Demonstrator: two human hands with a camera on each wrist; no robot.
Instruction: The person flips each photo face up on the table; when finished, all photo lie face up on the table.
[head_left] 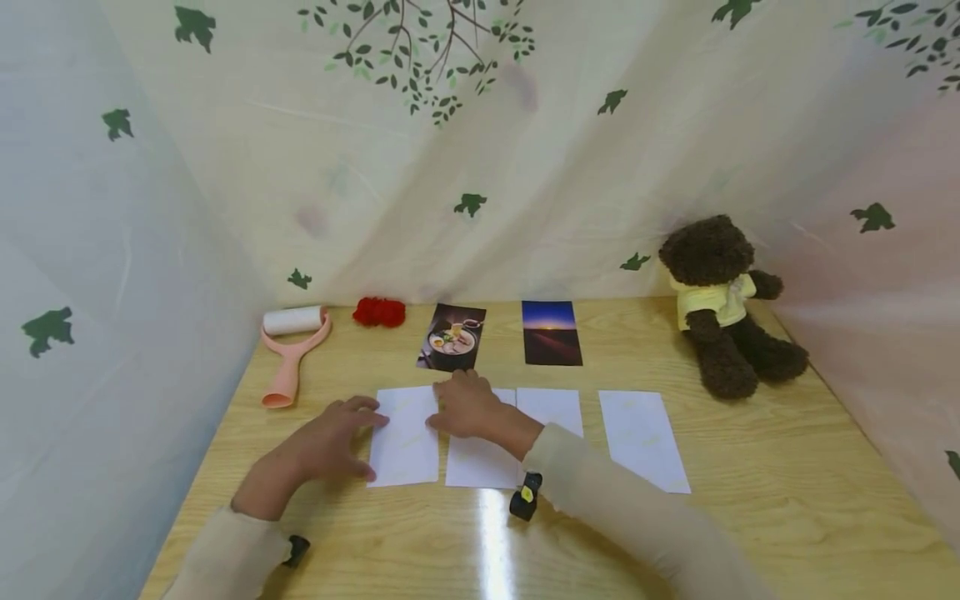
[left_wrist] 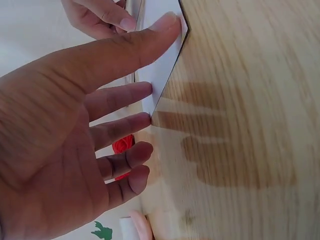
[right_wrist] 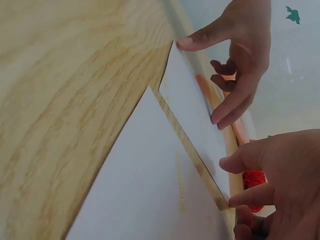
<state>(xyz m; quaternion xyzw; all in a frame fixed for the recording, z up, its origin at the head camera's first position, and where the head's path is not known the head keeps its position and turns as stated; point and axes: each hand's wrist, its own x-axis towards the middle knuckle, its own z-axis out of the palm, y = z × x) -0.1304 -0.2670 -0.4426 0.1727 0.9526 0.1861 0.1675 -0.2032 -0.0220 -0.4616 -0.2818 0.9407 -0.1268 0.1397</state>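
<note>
Bracketing the leftmost white sheet [head_left: 405,446], 2 hands, about equally near. Left hand [head_left: 326,442] at its left edge: fingers spread, nothing gripped. Sheet lies flat between them, long axis near-far. Right hand [head_left: 472,406] at its far right corner: thumb and index at the edge, no pinch seen. 3 more sheets [head_left: 645,442] continue right. Surface: wood-grain table [head_left: 375,546]. Far side: pink-handled roller [head_left: 288,367], red bundle [head_left: 378,312], noodle photo [head_left: 431,357], sunset photo [head_left: 551,337], brown bear [head_left: 707,254]. Patterned cloth [head_left: 375,192] behind.
</note>
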